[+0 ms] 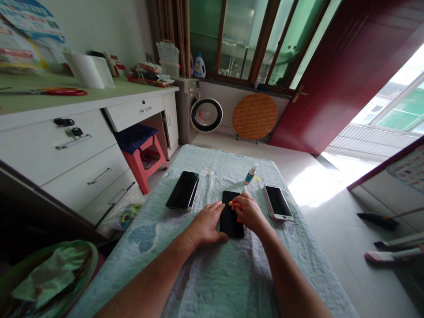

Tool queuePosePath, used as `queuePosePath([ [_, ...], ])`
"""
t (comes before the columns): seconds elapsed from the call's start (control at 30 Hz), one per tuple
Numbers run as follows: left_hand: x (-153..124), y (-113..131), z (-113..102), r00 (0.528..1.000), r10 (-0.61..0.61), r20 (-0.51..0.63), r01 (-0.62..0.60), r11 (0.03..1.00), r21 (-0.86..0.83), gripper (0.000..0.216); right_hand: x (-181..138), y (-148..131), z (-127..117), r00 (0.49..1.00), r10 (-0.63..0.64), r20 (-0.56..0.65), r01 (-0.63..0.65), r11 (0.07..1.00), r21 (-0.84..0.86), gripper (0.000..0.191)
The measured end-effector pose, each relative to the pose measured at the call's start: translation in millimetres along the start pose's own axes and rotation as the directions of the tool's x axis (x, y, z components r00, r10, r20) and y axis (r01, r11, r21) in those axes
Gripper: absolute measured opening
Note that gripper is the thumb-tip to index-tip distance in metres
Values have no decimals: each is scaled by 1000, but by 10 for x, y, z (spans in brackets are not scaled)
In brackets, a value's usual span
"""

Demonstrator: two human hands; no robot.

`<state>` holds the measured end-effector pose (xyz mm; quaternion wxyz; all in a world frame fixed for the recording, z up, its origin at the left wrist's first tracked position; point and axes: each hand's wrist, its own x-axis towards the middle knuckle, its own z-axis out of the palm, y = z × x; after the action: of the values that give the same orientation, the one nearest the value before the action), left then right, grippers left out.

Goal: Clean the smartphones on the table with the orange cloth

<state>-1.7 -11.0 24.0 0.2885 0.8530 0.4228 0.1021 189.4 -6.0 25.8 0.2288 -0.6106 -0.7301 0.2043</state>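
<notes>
A black smartphone lies face up on the cloth-covered table, between my hands. Along its left edge rests my left hand, fingers stretched out and the thumb near the lower edge. My right hand is closed on an orange cloth pressed to the upper right of the screen. To the left lies a stack of dark phones, and to the right a white-framed phone. Behind the middle phone stands a small spray bottle with a white top.
A pale green quilted cloth covers the table. On the left are white drawers, a pink stool and a waste bin. A washing machine with its door open and a round wooden tabletop stand beyond.
</notes>
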Motion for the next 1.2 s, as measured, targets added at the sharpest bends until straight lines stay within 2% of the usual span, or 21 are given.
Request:
queuePosePath([
  [0.13, 3, -12, 3, 999, -6, 32, 5, 1000, 24, 92, -110, -99, -133, 984, -37, 176, 38, 999, -6, 24],
  [0.3, 11, -33, 12, 999, 7, 37, -8, 1000, 24, 90, -241, -243, -290, 899, -30, 438, 1, 998, 66, 22],
  [0.4, 15, -42, 21, 1000, 6, 29, -7, 999, 32, 90, -273, -290, -346, 859, -20, 512, -23, 997, 78, 21],
  [0.47, 18, -45, 26, 1000, 5, 27, -6, 1000, 31, 91, -272, -286, -361, 852, -12, 523, -23, 998, 61, 22],
  [0.57, 18, -43, 23, 999, 0, 34, -1, 1000, 30, 92, -248, -236, -352, 880, 0, 475, -4, 1000, 8, 19],
  [0.67, 13, -36, 10, 999, 4, 40, -5, 1000, 30, 92, -204, -159, -310, 926, -14, 377, 37, 998, -52, 14],
  [0.83, 1, -2, -22, 999, 2, 34, -3, 1000, 21, 91, -108, -21, -194, 995, 8, 103, 3, 994, -105, 7],
  [1.03, -6, 22, -26, 1000, 6, 16, -6, 1000, 24, 89, 16, 78, -55, 990, 89, -111, -104, 985, -137, 11],
  [1.2, 0, -11, 0, 1000, 23, 8, -23, 999, 30, 90, 135, 157, 43, 974, 109, -200, -138, 981, -135, 14],
])
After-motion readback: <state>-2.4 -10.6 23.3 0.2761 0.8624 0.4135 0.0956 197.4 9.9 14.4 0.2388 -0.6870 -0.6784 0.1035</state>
